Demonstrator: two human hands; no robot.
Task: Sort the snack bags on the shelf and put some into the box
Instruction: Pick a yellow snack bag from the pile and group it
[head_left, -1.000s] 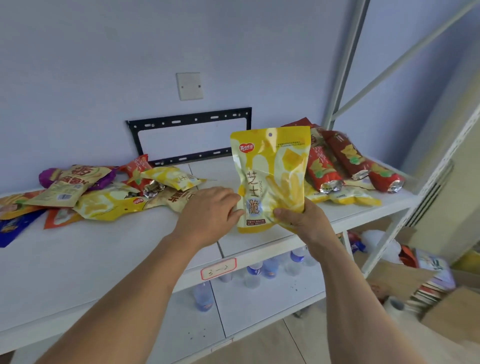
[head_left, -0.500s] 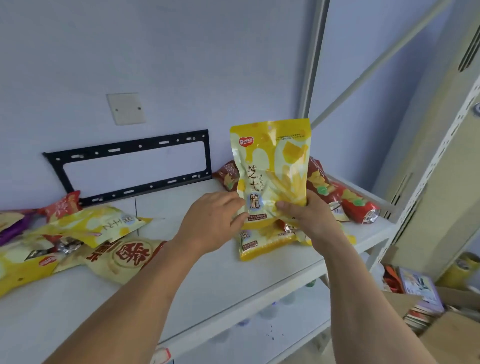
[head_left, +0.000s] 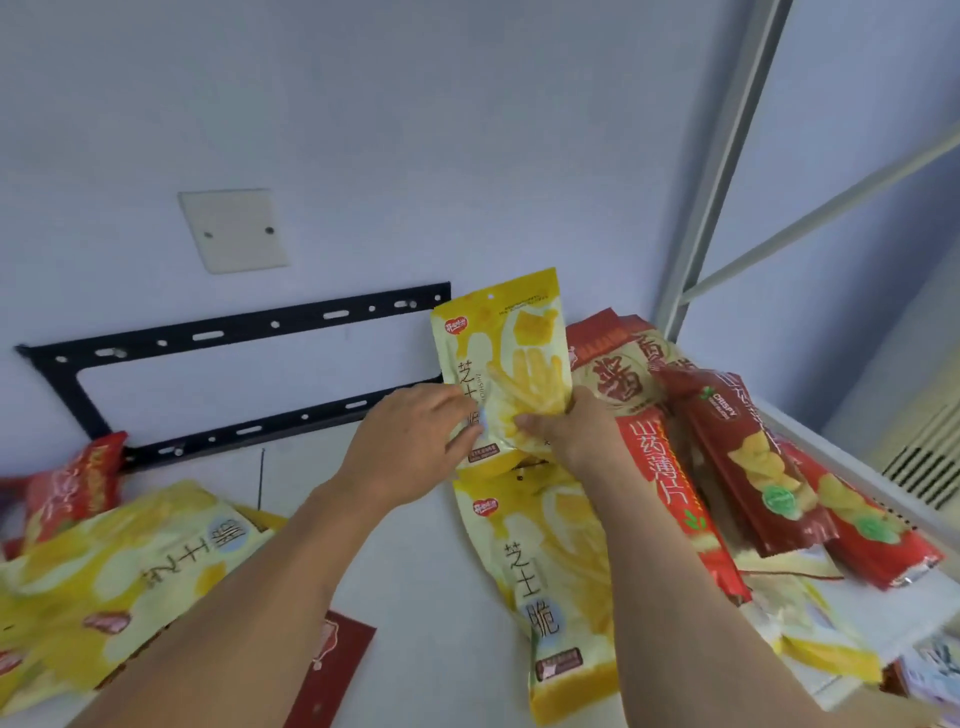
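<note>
You have the yellow bag (head_left: 511, 358) upright in both hands, its long axis standing nearly vertical, top edge toward the wall and bottom edge just above the shelf (head_left: 415, 525). Take that bag as your landmark. Your right hand (head_left: 569, 434) pinches its lower right corner, thumb across the front. Your left hand (head_left: 410, 441) is at its lower left edge, fingers curled onto the face and seemingly gripping it, though the fingertips are partly blurred.

Directly below the held bag, a second matching yellow bag (head_left: 550, 587) lies flat on the shelf, its length running toward you. To the right of the held bag are the red bags (head_left: 748, 467), leaning and overlapping. Far to its lower left is a loose heap of more yellow bags (head_left: 119, 582).

No box is in view. The matching bag below suggests the likely move is to lower yours straight down onto it; both hands are equally near, so tip the top forward and let it lie along the same line.
</note>
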